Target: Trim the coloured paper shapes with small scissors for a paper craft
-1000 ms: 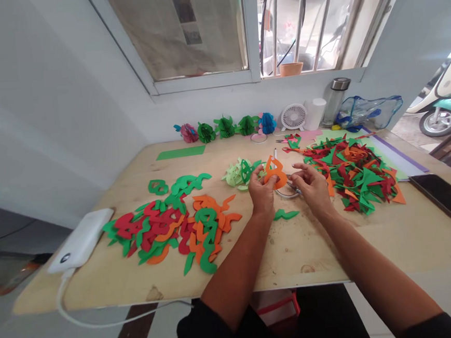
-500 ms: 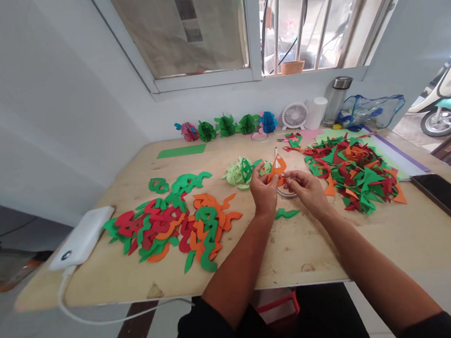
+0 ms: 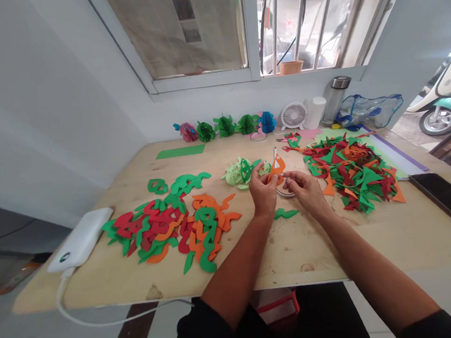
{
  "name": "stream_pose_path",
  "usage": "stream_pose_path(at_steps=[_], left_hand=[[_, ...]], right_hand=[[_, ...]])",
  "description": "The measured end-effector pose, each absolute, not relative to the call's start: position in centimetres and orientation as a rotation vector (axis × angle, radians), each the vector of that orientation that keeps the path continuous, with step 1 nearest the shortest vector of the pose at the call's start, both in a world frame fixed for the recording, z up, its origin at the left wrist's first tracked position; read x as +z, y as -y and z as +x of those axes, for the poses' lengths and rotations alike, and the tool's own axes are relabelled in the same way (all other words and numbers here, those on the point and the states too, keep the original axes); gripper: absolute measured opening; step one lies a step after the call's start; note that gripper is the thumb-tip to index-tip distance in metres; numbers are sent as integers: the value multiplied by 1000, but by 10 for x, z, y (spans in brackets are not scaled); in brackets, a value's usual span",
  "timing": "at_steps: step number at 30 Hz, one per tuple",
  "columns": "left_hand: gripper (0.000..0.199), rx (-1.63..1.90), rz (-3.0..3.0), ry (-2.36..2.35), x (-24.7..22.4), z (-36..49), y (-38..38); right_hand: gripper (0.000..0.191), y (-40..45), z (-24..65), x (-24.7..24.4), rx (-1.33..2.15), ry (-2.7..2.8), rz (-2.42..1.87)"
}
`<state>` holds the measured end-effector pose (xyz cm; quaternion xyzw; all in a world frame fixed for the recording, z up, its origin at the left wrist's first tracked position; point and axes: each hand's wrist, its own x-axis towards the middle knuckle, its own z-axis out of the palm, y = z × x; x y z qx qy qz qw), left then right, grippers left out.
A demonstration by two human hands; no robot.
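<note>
An orange paper cutout (image 3: 279, 162) with a pointed top and pale openings is pinched between the thumb and fingers of my left hand (image 3: 263, 191). Close beside its right edge, the thumb and fingertips of my right hand (image 3: 307, 187) are pinched together. Whatever sits between them is too small to make out. Under the hands lies a white ring-shaped object (image 3: 288, 194), partly covered. A wavy green paper strip (image 3: 286, 213) rests on the table just below. Pale green cut paper (image 3: 234, 174) lies left of my left hand.
Cut green, red and orange shapes (image 3: 155, 224) spread over the left side. Paper scraps (image 3: 360, 171) are heaped at right, beside a phone (image 3: 444, 201). A white power bank (image 3: 80, 240) sits far left. Paper figures (image 3: 224, 126), a small fan (image 3: 293, 115) and a bottle (image 3: 336, 99) line the wall.
Both hands stay in nearly the same place. The orange cutout has turned slightly between the fingers, and the whole view has shifted a little.
</note>
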<state>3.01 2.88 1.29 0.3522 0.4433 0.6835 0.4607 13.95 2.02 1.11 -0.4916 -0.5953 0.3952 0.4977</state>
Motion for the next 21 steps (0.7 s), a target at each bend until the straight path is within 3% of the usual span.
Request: stream_pose_path(at_steps=[11, 21], left_hand=[[55, 1716, 1054, -1093, 9, 31, -28], [58, 1755, 1113, -1182, 11, 30, -24]], right_hand=[[29, -19, 137, 14, 1044, 1389, -1179], [33, -18, 137, 21, 1346, 1264, -1061]])
